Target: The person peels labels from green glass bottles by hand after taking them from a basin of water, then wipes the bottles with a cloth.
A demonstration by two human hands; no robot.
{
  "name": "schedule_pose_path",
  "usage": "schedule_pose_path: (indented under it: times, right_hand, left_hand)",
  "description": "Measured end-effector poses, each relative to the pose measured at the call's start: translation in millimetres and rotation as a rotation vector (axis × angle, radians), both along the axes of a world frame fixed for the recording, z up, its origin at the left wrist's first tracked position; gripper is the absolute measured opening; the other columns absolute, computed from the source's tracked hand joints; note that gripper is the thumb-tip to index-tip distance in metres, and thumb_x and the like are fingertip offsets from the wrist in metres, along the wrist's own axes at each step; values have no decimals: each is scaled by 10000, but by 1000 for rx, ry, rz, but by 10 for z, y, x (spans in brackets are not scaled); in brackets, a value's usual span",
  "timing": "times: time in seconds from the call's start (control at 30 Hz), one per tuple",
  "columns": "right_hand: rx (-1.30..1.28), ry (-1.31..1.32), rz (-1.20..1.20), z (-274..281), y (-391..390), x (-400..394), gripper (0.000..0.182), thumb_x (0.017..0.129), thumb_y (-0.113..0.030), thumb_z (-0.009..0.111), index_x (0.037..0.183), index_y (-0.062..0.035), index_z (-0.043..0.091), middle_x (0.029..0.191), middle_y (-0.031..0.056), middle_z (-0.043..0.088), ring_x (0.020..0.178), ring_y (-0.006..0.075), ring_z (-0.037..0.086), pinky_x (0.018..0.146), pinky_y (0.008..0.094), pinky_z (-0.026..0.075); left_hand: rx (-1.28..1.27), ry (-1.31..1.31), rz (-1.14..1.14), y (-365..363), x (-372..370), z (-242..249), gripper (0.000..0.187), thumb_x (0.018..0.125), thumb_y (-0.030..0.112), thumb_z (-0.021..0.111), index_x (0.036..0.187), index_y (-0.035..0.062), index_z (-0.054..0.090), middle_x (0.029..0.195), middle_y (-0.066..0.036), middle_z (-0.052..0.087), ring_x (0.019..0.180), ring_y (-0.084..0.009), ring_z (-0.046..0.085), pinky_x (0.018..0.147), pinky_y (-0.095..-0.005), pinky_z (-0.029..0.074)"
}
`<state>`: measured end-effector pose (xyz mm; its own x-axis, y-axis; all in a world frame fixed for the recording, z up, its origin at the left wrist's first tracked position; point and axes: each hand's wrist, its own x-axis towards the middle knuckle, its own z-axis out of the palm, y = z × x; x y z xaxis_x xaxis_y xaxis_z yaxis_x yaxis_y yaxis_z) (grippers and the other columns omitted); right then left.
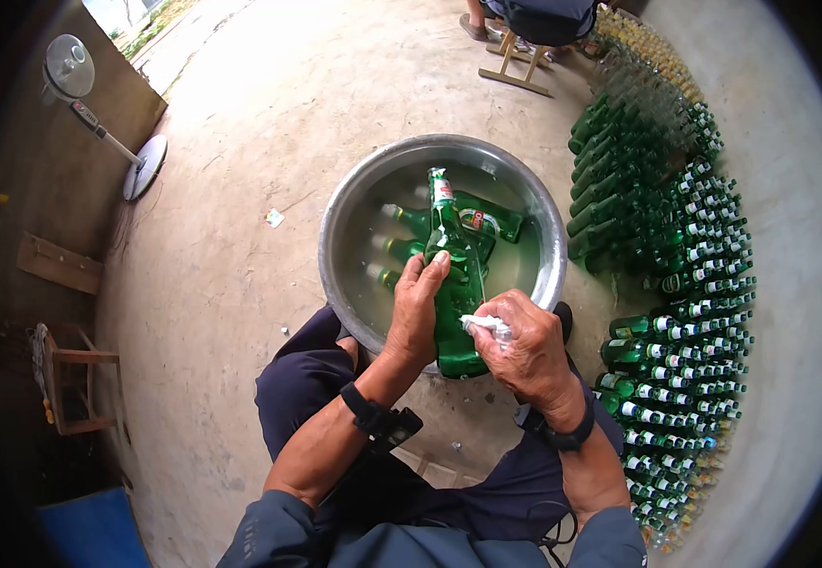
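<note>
Nearest, the right hand [525,352] pinches a bit of white label paper [487,327] against the green bottle [454,284], while the left hand [418,308] wraps its fingers around the bottle's body at ten o'clock of it. Peeling probably goes best with that grip firm and the bottle over the metal basin [340,213]. Rows of bottles [676,312] lie at three o'clock.

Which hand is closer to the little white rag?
Right. The right hand pinches the white rag against the green bottle; the left hand grips the bottle's other side, beside the rag.
</note>
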<state>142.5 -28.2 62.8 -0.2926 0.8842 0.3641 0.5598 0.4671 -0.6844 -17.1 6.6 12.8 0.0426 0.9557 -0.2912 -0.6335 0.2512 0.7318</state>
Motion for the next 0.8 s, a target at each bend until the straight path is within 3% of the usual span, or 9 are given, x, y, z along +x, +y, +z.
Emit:
schedule_pose_path:
  times: [0.17, 0.47, 0.53, 0.63, 0.8]
  right_hand:
    - [39, -8, -149, -15, 73, 23, 151, 831, -17, 751, 957, -30, 670, 881, 132, 664, 743, 354, 693, 634, 438, 551]
    - [48, 63, 124, 15, 26, 134, 211, 782, 21, 768, 961, -23, 665, 877, 118, 663, 770, 339, 683, 668, 416, 551]
    - [37, 56, 160, 31, 13, 135, 209, 762, 32, 765, 938, -25, 669, 860, 124, 661, 771, 343, 681, 664, 415, 548]
    - [16, 52, 224, 85, -52, 107, 199, 764, 27, 765, 931, -25, 671, 868, 124, 663, 771, 339, 681, 664, 417, 546]
    - [-14, 0, 156, 56, -40, 62, 165, 801, -19, 775, 920, -30, 661, 852, 121, 651, 756, 331, 679, 650, 422, 545]
  left_hand:
    - [-45, 4, -4, -52, 84, 21, 252, 1002, 299, 651, 1051, 68, 561, 913, -7, 596, 769, -86, 604, 659, -262, 513]
    - [-32, 18, -43, -11, -11, 59, 305, 1008, 318, 647, 1105, 40, 565, 939, -46, 631, 781, -121, 650, 671, -279, 555]
    - [-39, 15, -96, -21, -32, 90, 289, 1058, 315, 556, 1109, 37, 613, 955, -75, 672, 823, -167, 677, 734, -315, 567]
    - [-15, 0, -62, 27, -65, 62, 302, 1064, 324, 541, 1103, 34, 614, 956, -77, 675, 823, -167, 677, 741, -322, 569]
    - [-21, 66, -1, 23, -66, -26, 313, 1060, 342, 545, 1104, 40, 616, 979, -77, 674, 837, -165, 679, 759, -333, 572]
